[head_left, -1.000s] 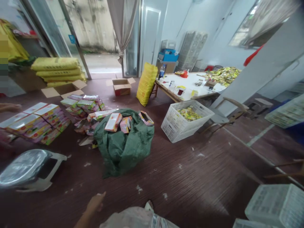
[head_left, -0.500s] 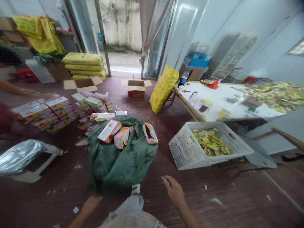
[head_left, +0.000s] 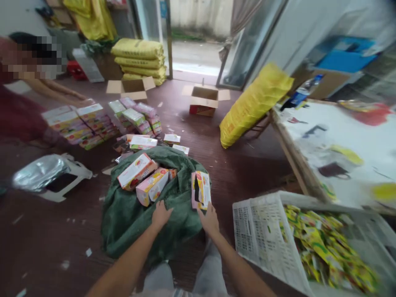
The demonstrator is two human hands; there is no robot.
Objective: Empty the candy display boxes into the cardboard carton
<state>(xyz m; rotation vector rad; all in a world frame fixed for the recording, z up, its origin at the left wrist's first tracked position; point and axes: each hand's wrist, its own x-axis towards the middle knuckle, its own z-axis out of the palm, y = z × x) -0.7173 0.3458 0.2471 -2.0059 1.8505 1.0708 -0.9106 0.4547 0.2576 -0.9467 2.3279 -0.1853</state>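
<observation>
A large green cloth sack (head_left: 173, 243) stands right in front of me with small printed cartons lying in its top. My left hand (head_left: 161, 216) is over the sack, fingers apart and holding nothing, just below a pink and orange carton (head_left: 151, 185). Further left lies a white and orange carton (head_left: 136, 171). My right hand (head_left: 210, 218) is at the near end of a carton with a dark opening (head_left: 204, 187) on the sack's right side. Its thumb and fingers are spread and its fingertips reach the carton's edge; no closed grip shows.
A white plastic crate (head_left: 256, 222) of yellow packets stands at right, beside a white-topped table (head_left: 309, 144). A yellow sack (head_left: 253, 107) leans there. Two open cardboard boxes (head_left: 202, 109) stand near the doorway. At left, a co-worker's hands touch bundled cartons (head_left: 83, 123), behind a stool (head_left: 74, 173).
Both my hands have moved forward from near my lap, the left over the sack and the right to the open carton. My view has shifted. The co-worker leans further in.
</observation>
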